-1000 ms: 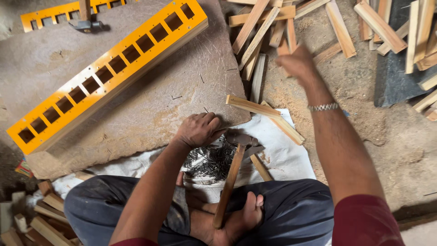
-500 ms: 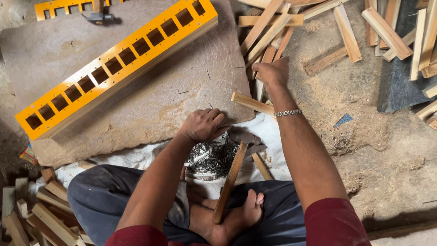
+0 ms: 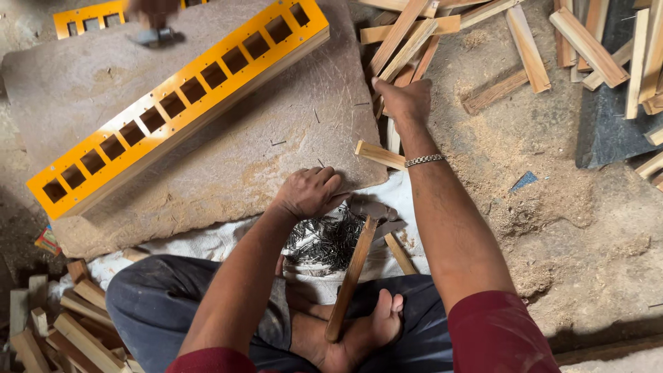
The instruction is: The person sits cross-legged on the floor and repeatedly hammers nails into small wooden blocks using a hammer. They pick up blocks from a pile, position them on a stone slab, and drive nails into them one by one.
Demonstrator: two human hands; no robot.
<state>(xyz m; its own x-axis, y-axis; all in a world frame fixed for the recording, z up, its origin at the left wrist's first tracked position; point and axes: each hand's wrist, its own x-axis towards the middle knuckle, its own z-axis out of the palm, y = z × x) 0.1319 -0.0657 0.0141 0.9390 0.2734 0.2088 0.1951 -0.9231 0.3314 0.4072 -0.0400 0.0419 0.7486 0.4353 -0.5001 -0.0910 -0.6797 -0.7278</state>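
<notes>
Hands first: your right hand (image 3: 407, 99) reaches out over the pile of wooden strips (image 3: 404, 41) past the far edge of the stone slab (image 3: 207, 159), fingers curled down onto the sticks; whether they have actually closed on one you cannot tell from here. A second ago that hand sat further out, higher over the strips; now it has pulled in a little and sits lower on the pile, wrist with the metal bracelet (image 3: 424, 160) just above the loose wooden strip (image 3: 380, 155) that lies at the slab's corner.

Your left hand (image 3: 309, 192) has barely moved. It rests knuckles up at the slab's near edge, fingers bent inward and close together, right over the heap of small nails (image 3: 324, 242) on the white cloth (image 3: 207, 242); the fingertips are hidden, so what they pinch is not visible.

The hammer (image 3: 356, 269) lies where it was, head by the nails, wooden handle running down to your foot (image 3: 373, 328).

The yellow slotted frame (image 3: 179, 103) stays slanted across the slab. At the top left, another person's hand (image 3: 153, 10) now shows, blurred, above a second yellow frame (image 3: 90, 17), with a small grey tool (image 3: 155, 38) beneath it; earlier only the tool was seen there
</notes>
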